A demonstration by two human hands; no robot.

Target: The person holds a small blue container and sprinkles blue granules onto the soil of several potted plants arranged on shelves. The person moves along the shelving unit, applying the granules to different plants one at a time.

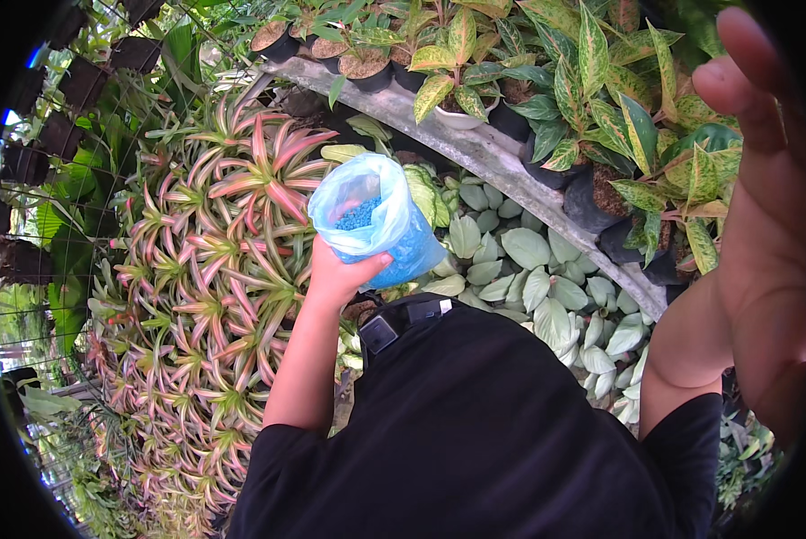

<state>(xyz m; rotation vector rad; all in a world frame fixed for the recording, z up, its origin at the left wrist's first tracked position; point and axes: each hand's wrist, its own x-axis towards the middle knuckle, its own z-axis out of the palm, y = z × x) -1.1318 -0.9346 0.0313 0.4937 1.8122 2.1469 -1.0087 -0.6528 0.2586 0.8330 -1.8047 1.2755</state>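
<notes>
My left hand (345, 268) grips a translucent blue plastic bag (403, 232), its thumb across the near side. The bag's mouth gapes toward me and its rim is folded outward. Small bright blue granules (359, 214), perhaps fertilizer, show inside it. My right hand (770, 222) is raised close to the camera at the right rim. Its fingers are slightly bent and apart, and nothing shows in its palm; part of it is cut off by the view's edge.
Bromeliads with pink-striped leaves (268, 175) crowd the left. A concrete ledge (510, 168) runs diagonally, bearing potted aglaonemas (591, 87). Silvery-green foliage plants (527, 249) grow below it. Wire mesh (22, 316) with hanging planters (86, 82) stands far left. A small black camera (379, 333) sits at my chest.
</notes>
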